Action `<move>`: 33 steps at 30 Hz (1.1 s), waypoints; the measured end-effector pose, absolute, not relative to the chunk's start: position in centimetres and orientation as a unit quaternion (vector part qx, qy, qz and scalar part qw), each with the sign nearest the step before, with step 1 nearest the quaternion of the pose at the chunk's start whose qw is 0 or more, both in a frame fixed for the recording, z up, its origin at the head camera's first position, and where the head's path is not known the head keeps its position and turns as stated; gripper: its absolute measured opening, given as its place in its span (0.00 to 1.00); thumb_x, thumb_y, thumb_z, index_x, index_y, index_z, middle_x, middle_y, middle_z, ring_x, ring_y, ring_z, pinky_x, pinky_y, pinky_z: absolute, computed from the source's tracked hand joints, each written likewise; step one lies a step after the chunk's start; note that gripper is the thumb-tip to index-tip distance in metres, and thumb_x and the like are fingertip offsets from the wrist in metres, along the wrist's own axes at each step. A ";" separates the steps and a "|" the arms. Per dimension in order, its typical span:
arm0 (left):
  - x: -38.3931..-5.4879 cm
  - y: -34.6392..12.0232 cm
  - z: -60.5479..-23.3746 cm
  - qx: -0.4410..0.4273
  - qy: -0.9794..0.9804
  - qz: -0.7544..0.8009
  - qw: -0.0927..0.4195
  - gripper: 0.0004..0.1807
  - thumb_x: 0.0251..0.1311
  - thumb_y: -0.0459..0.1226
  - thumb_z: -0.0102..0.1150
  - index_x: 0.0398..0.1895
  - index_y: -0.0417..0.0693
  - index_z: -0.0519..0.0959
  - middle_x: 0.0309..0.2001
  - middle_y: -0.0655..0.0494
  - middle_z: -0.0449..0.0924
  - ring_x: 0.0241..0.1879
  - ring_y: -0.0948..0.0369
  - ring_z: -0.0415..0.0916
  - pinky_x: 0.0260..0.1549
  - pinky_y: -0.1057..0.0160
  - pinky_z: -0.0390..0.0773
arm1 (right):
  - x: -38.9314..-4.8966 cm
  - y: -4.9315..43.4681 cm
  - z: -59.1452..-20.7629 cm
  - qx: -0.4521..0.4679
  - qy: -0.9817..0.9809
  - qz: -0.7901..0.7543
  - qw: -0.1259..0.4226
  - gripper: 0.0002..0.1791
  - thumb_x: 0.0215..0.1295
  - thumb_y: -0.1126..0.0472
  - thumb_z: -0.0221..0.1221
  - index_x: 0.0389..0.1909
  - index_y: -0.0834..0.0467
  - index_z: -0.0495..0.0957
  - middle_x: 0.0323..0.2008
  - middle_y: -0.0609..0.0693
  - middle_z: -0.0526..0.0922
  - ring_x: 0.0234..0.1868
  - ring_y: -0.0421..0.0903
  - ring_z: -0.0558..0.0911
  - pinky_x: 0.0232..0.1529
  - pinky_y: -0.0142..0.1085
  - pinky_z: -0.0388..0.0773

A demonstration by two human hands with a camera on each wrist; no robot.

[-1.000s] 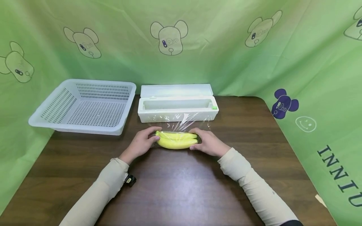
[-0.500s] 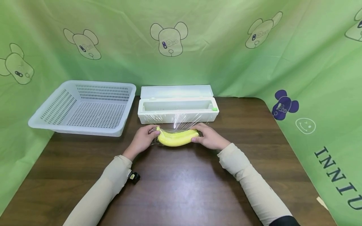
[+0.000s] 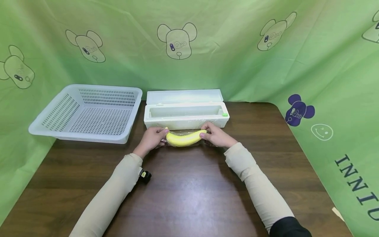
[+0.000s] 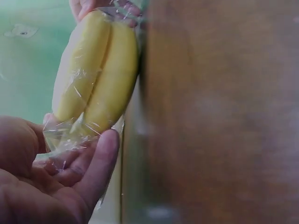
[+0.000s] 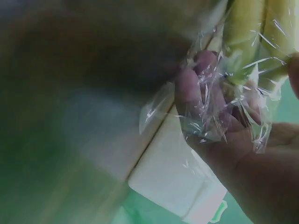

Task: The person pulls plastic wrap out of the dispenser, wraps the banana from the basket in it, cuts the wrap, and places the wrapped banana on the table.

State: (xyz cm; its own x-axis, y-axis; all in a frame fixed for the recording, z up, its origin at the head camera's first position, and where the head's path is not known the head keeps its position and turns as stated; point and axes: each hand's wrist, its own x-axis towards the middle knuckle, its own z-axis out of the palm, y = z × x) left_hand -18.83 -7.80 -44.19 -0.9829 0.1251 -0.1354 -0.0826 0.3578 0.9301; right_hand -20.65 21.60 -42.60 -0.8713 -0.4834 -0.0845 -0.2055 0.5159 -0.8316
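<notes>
Two yellow bananas (image 3: pixel 184 139), side by side in clear cling film (image 4: pixel 60 142), lie crosswise in front of the white cling film dispenser (image 3: pixel 186 124). At their left end my left hand (image 3: pixel 151 139) grips bananas and film between thumb and fingers. My right hand (image 3: pixel 217 135) holds the other end, thumb on the near side. In the right wrist view, loose crinkled film (image 5: pixel 205 116) hangs past the banana ends and covers several fingers. From the head, one banana mostly hides the other. The bananas are close against the dispenser's front wall.
The dispenser's lid (image 3: pixel 185 96) stands open at the back, and a green piece (image 3: pixel 225 115) sits on its right end. A white perforated basket (image 3: pixel 88 135) is at the back left of the wooden table (image 3: pixel 189 197). Behind hangs a green printed curtain (image 3: pixel 222 65).
Both hands have moved forward toward the dispenser, rolling the bananas, so one now shows from the head instead of two. The stretched film between dispenser and bananas has become shorter.
</notes>
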 end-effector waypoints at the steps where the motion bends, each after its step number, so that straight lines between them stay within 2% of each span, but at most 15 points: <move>1: -19.0 -7.8 -44.1 0.011 0.828 0.553 0.092 0.17 0.74 0.41 0.57 0.37 0.33 0.83 0.28 0.49 0.79 0.24 0.61 0.79 0.27 0.64 0.82 | -20.8 21.6 -42.6 -0.199 0.860 -0.444 0.155 0.11 0.74 0.67 0.56 0.49 0.70 0.68 0.32 0.59 0.80 0.28 0.50 0.76 0.26 0.35 0.73; 5: -19.6 -7.5 -43.9 0.010 0.878 0.473 0.076 0.23 0.74 0.47 0.55 0.19 0.46 0.74 0.19 0.54 0.70 0.20 0.60 0.68 0.23 0.63 0.72 | -21.5 21.5 -42.6 -0.199 0.879 -0.410 0.142 0.10 0.74 0.66 0.56 0.46 0.71 0.74 0.32 0.55 0.78 0.30 0.47 0.76 0.30 0.36 0.74; 8: -19.8 -7.2 -43.6 0.012 0.906 0.419 0.058 0.26 0.74 0.48 0.53 0.14 0.52 0.66 0.16 0.57 0.64 0.19 0.58 0.61 0.23 0.61 0.65 | -21.9 21.3 -42.4 -0.190 0.889 -0.393 0.138 0.11 0.74 0.64 0.56 0.44 0.71 0.76 0.32 0.54 0.78 0.32 0.46 0.75 0.36 0.37 0.74; 12: -20.0 -6.6 -43.4 0.008 0.923 0.382 0.048 0.27 0.73 0.50 0.52 0.14 0.51 0.66 0.16 0.57 0.62 0.20 0.57 0.61 0.24 0.59 0.64 | -22.0 21.0 -41.8 -0.168 0.913 -0.352 0.116 0.12 0.73 0.61 0.57 0.40 0.69 0.79 0.29 0.53 0.77 0.32 0.48 0.75 0.37 0.40 0.73; 14: -20.0 -6.4 -43.5 0.002 0.922 0.383 0.051 0.27 0.73 0.51 0.52 0.15 0.50 0.70 0.17 0.57 0.67 0.20 0.57 0.64 0.24 0.59 0.66 | -21.9 20.8 -41.5 -0.147 0.931 -0.320 0.098 0.13 0.73 0.59 0.57 0.35 0.65 0.80 0.26 0.52 0.75 0.31 0.49 0.74 0.36 0.41 0.72; 17: -20.0 -6.1 -43.7 -0.004 0.916 0.396 0.060 0.27 0.73 0.53 0.52 0.19 0.47 0.78 0.18 0.57 0.75 0.22 0.57 0.70 0.27 0.58 0.69 | -21.4 20.4 -40.9 -0.080 0.959 -0.261 0.076 0.20 0.73 0.51 0.56 0.22 0.59 0.74 0.21 0.51 0.71 0.29 0.51 0.73 0.35 0.45 0.72; 19: -20.1 -6.0 -43.8 -0.007 0.912 0.405 0.061 0.26 0.72 0.54 0.52 0.22 0.47 0.81 0.20 0.57 0.78 0.23 0.57 0.73 0.27 0.58 0.71 | -21.1 20.0 -40.6 -0.038 0.972 -0.224 0.067 0.25 0.73 0.46 0.56 0.18 0.56 0.69 0.20 0.52 0.69 0.29 0.53 0.74 0.37 0.49 0.74; 21: -20.1 -6.0 -43.9 -0.005 0.912 0.406 0.054 0.27 0.72 0.54 0.52 0.20 0.47 0.81 0.19 0.57 0.78 0.22 0.57 0.72 0.25 0.59 0.70 | -20.8 19.7 -40.2 -0.013 0.979 -0.195 0.057 0.28 0.73 0.43 0.55 0.15 0.55 0.65 0.21 0.53 0.70 0.31 0.55 0.76 0.39 0.55 0.75; 23: -20.1 -6.1 -43.8 -0.001 0.917 0.397 0.036 0.27 0.71 0.54 0.53 0.16 0.48 0.75 0.16 0.58 0.72 0.19 0.58 0.67 0.22 0.59 0.66 | -20.7 19.5 -39.9 -0.009 0.982 -0.183 0.047 0.30 0.72 0.41 0.55 0.14 0.54 0.65 0.22 0.54 0.72 0.34 0.57 0.78 0.41 0.57 0.76; 26: -20.0 -6.4 -43.5 0.009 0.929 0.369 0.002 0.29 0.71 0.55 0.54 0.13 0.52 0.65 0.14 0.59 0.62 0.16 0.59 0.59 0.19 0.61 0.59 | -20.8 19.5 -39.8 -0.018 0.980 -0.195 0.041 0.30 0.71 0.40 0.56 0.14 0.54 0.65 0.21 0.54 0.72 0.33 0.57 0.78 0.38 0.55 0.76; 28: -19.9 -6.5 -43.4 0.014 0.938 0.347 -0.018 0.29 0.71 0.56 0.52 0.14 0.53 0.62 0.14 0.59 0.59 0.16 0.59 0.56 0.18 0.61 0.57 | -20.9 19.6 -39.9 -0.024 0.976 -0.210 0.041 0.30 0.70 0.40 0.58 0.14 0.54 0.66 0.19 0.53 0.71 0.31 0.56 0.76 0.34 0.50 0.75; 33: -19.3 -6.9 -42.5 0.009 0.952 0.304 -0.033 0.30 0.74 0.57 0.47 0.15 0.52 0.68 0.14 0.57 0.64 0.15 0.57 0.61 0.17 0.58 0.63 | -21.4 20.2 -40.1 -0.043 0.968 -0.241 0.049 0.29 0.69 0.39 0.57 0.16 0.56 0.74 0.20 0.52 0.75 0.32 0.55 0.76 0.36 0.48 0.74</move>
State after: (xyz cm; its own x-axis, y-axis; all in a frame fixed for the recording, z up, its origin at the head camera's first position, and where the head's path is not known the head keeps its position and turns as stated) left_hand -19.32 -6.92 -42.55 -0.9977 -0.0028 0.0677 0.0369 0.8151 0.5781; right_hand -21.38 20.17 -40.07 -0.9915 -0.1069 -0.0745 -0.0595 0.8800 -0.4713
